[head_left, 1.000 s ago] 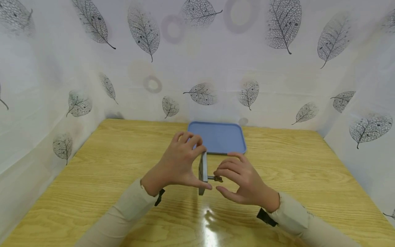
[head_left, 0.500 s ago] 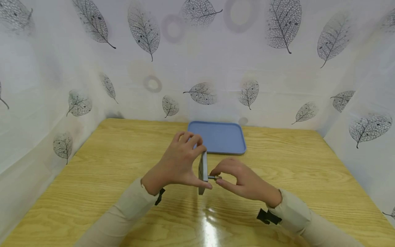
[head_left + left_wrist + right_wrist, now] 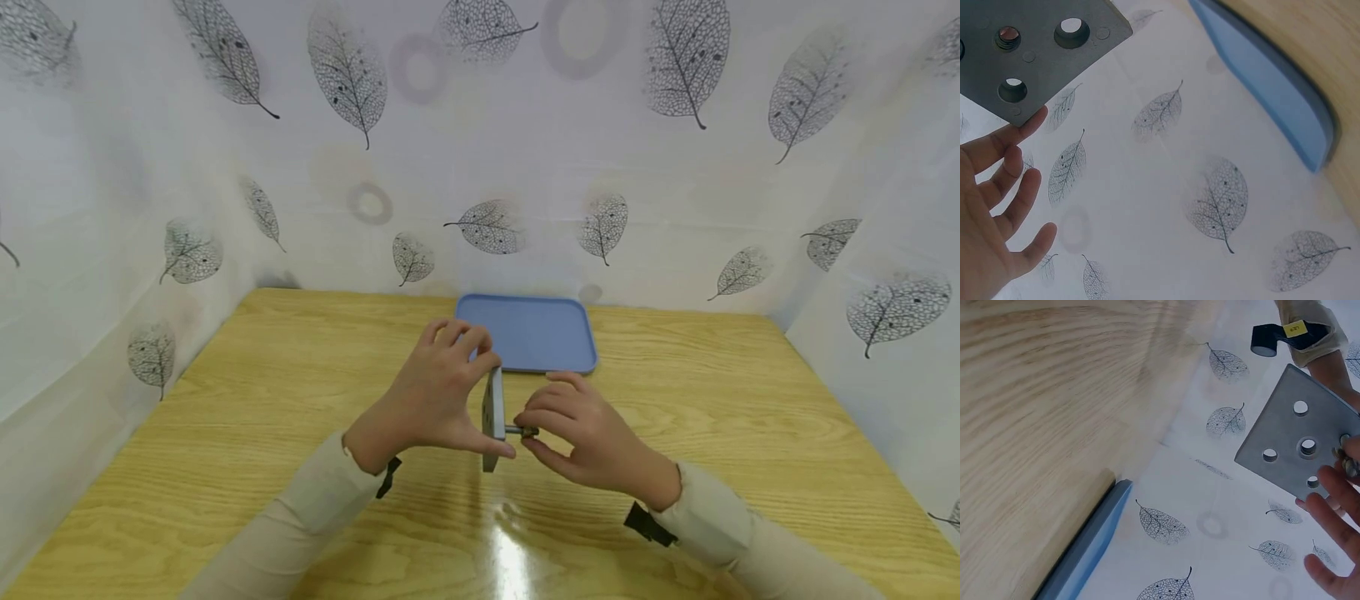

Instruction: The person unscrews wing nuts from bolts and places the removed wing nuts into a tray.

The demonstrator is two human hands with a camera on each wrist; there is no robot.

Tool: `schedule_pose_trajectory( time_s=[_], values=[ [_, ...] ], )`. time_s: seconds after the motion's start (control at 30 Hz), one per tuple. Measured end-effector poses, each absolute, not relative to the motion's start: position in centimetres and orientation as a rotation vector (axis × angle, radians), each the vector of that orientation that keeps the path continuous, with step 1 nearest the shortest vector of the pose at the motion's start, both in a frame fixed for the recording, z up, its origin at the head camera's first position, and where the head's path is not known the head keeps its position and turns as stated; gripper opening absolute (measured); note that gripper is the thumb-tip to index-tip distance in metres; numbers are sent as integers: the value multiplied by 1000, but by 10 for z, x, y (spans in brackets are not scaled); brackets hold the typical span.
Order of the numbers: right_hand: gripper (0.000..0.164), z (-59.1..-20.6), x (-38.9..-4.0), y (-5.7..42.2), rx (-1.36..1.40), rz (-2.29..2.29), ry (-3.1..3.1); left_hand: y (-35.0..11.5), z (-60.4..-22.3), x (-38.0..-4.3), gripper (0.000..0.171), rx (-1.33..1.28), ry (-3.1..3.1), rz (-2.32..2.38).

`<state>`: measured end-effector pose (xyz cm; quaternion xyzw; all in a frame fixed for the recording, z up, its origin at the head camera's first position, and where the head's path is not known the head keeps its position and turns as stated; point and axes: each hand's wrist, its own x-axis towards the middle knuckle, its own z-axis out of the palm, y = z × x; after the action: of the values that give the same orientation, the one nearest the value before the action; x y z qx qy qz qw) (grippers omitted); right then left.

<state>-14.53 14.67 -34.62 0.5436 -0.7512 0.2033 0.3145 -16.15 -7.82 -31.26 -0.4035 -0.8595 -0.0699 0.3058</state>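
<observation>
My left hand point(image 3: 438, 396) grips a square grey metal plate point(image 3: 492, 408) by opposite edges, thumb below and fingers above. The plate stands on edge above the table, and round holes show through it in the left wrist view. From its right face sticks a short bolt point(image 3: 512, 430) with a brass-coloured outer end. My right hand point(image 3: 592, 433) pinches that end between thumb and index finger, its other fingers loosely bent. In the right wrist view the bolt's end point(image 3: 1349, 464) is partly covered by fingers, beside a hole in the plate.
A blue rectangular tray point(image 3: 528, 333) lies on the wood-grain table point(image 3: 300, 367) beyond the hands. A white curtain point(image 3: 480, 150) with leaf prints hangs round the back and sides of the table.
My right fingers were apart round the bolt's end, then closed low on it, and now pinch it with the hand slightly raised. My left hand and the plate stay in place.
</observation>
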Motion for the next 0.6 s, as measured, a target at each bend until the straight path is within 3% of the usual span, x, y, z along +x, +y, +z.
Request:
schedule_pose_trajectory(
  time_s=[0.6],
  values=[
    [18,-346,-143,142,1344,308,-1685,-79,-311,-161,82,-1075,-2280,-202]
  ],
)
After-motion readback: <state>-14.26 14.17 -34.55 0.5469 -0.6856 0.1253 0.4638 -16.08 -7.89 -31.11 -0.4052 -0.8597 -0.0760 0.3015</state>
